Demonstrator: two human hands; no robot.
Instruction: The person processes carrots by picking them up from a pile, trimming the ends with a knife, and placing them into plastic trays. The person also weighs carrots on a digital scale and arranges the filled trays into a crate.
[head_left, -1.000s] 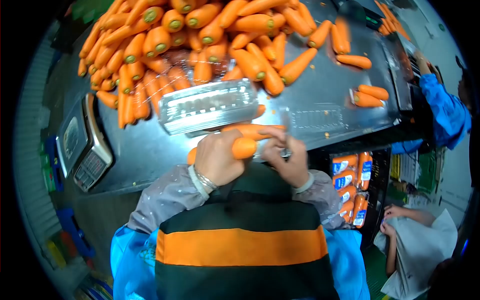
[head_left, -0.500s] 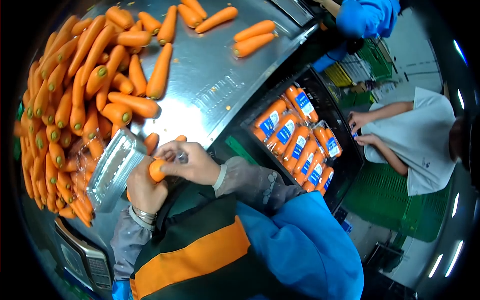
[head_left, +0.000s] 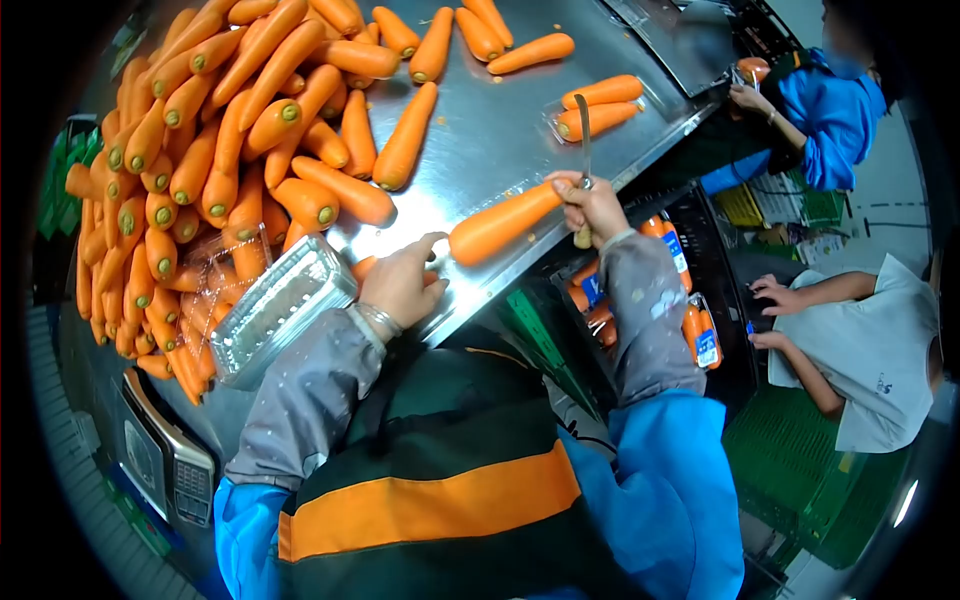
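Note:
My right hand [head_left: 597, 212] is closed around a small knife [head_left: 586, 140], its curved blade pointing up and its handle end showing below the fist. The same fingers are at the thin end of a large carrot [head_left: 505, 225], which lies slanted over the steel table near its edge. Beside the carrot's thick end is my left hand [head_left: 403, 285], fingers apart and holding nothing. A stack of clear plastic trays [head_left: 285, 310] stands by my left wrist. Behind it rises a big heap of carrots [head_left: 240, 150].
A clear tray with two carrots [head_left: 600, 105] rests near the table's far edge [head_left: 690, 120]. Packed, labelled carrots [head_left: 700, 335] fill a dark crate below on the right. A scale [head_left: 165, 450] is at lower left. Two co-workers [head_left: 860, 340] are on the right.
My hands have moved apart. The right hand has gone right and away from me with the knife and carrot; the left has let go of the carrot. The view has shifted.

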